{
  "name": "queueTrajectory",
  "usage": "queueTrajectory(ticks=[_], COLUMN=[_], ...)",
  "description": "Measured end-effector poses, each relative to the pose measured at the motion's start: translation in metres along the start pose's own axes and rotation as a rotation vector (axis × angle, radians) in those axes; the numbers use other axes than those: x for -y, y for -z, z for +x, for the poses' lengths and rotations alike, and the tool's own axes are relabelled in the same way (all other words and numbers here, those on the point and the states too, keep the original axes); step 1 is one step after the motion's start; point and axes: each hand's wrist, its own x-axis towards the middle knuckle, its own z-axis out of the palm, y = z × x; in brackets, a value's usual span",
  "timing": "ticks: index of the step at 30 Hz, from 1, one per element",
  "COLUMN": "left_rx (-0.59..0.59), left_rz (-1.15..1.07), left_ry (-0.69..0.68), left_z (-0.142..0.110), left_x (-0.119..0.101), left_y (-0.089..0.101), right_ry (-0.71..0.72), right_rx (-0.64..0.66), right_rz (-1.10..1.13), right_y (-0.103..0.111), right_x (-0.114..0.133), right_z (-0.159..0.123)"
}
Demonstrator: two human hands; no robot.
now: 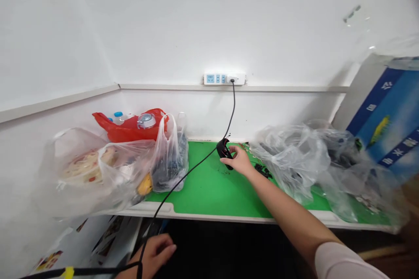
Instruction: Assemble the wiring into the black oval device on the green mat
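My right hand point(241, 161) reaches over the green tabletop point(203, 192). Its thumb and fingers pinch a black curved plastic part point(224, 151) with thin reddish lines on its inner side. Just right of the fingers, partly behind my forearm, lies a cluster of small black pieces point(262, 170). My left hand point(153, 253) is low in front of the table edge, its fingers loosely bent and the thumb apart; nothing shows in it. A black cable point(176, 186) passes in front of the left wrist and runs up behind the black part.
Clear plastic bags point(291, 157) cover the right side. On the left are a bag of food point(88, 170), a tied bag of dark pieces point(169, 161) and a red bag point(131, 126) with bottles. A power strip point(212, 79) is on the wall; a blue box point(386, 113) leans right.
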Motion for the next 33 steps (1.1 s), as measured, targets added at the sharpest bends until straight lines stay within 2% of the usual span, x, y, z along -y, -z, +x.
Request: queueTrajectory(ticks=[3,4,5,7,9,12,15,18,22,27,30,33], left_rx=[0.238,0.218,0.135,-0.113,-0.192,-0.117,-0.054,-0.097,-0.195,-0.153,-0.14,-0.176], left_rz=[-0.159,-0.189,-0.219,-0.42,-0.611,-0.898,-1.103,-1.21,-1.262,-1.233,-1.172,-1.158], left_ry=[-0.127,-0.191,-0.27,-0.38,-0.437,-0.463,-0.426,-0.327,-0.217,-0.188,-0.171,-0.145], left_z=[0.03,0.045,0.062,0.105,0.15,0.205,0.234,0.244,0.242,0.234,0.23,0.229], left_x=[-0.057,-0.076,-0.094,-0.124,-0.146,-0.168,-0.178,-0.178,-0.174,-0.175,-0.175,-0.175], left_y=[-0.009,-0.013,-0.018,-0.03,-0.048,-0.078,-0.1,-0.104,-0.096,-0.093,-0.094,-0.092], right_ry=[-0.007,-0.012,-0.023,-0.057,-0.083,-0.071,-0.067,-0.05,0.12,0.245,0.252,0.259], right_rx=[-0.041,-0.049,-0.052,-0.056,-0.071,-0.109,-0.145,-0.137,-0.045,0.052,0.096,0.125], right_rz=[0.114,0.133,0.144,0.171,0.219,0.304,0.344,0.321,0.237,-0.018,-0.181,-0.21], right_y=[0.016,0.02,0.023,0.026,0.026,0.022,0.015,0.008,-0.001,0.004,0.01,0.012], right_x=[0.005,0.006,0.006,0.002,-0.004,-0.015,-0.024,-0.029,-0.031,-0.029,-0.026,-0.024], right_z=[-0.018,-0.022,-0.025,-0.029,-0.03,-0.028,-0.025,-0.025,-0.027,-0.036,-0.042,-0.047])
